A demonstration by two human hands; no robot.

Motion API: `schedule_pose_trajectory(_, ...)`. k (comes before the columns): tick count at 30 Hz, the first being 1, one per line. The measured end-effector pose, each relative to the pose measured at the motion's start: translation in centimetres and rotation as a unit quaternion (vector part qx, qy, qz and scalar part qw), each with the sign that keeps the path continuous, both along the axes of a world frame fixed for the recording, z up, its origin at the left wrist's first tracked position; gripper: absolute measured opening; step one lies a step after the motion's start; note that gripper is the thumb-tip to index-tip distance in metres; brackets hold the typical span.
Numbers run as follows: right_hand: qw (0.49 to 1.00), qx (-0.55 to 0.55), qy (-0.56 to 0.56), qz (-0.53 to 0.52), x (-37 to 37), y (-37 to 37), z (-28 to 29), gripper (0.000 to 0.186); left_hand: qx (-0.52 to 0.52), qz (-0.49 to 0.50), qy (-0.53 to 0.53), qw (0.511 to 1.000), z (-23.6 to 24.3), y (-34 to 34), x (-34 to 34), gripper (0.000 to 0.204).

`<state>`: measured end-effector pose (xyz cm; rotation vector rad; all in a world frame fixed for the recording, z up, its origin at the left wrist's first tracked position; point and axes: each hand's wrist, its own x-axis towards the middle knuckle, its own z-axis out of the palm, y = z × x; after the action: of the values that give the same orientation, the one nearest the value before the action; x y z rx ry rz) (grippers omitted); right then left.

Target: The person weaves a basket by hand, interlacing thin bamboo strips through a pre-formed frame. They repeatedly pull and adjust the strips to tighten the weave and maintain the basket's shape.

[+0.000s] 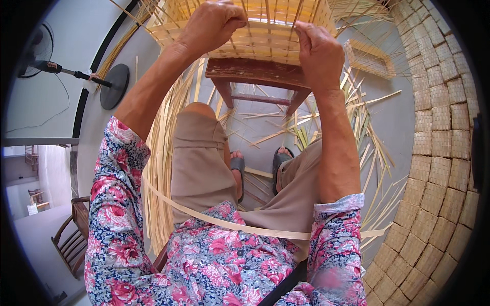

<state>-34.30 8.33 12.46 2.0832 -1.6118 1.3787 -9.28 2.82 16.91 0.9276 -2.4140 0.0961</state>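
Observation:
In front of me a partly woven basket [255,50] of pale bamboo strips rests on a small reddish-brown wooden stool [255,71]. Thin upright stakes rise from its wall past the top of the picture. My left hand [217,23] is closed at the near wall, its fingertips pinching a bamboo strip [270,26] that runs across the stakes. Further right, my right hand [321,51] pinches that strip between thumb and fingers at the near right side. The fingertips partly cover the strip where I grip it. Across my lap lies one long loose bamboo strip [224,223].
A thick bundle of long strips [159,204] lies by my left leg. Scattered strips [367,137] cover the floor at right, near a shallow woven piece [370,58]. Stacked woven baskets [434,137] line the right side. A standing fan [114,86] and wooden chair [74,237] are at left.

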Motion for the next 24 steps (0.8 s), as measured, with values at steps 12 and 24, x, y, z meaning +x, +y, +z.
schedule_pose_trajectory(12, 0.999, 0.029, -0.031, -0.008, 0.5, -0.6, 0.4, 0.015, 0.0, 0.044, 0.142, 0.989, 0.6, 2.7, -0.6, 0.016)
schedule_pose_trajectory(24, 0.995, 0.082, -0.053, 0.008, 0.2, 0.8, -0.5, 0.015, 0.093, 0.088, 0.242, 0.962, 3.0, 4.4, -6.0, 0.017)
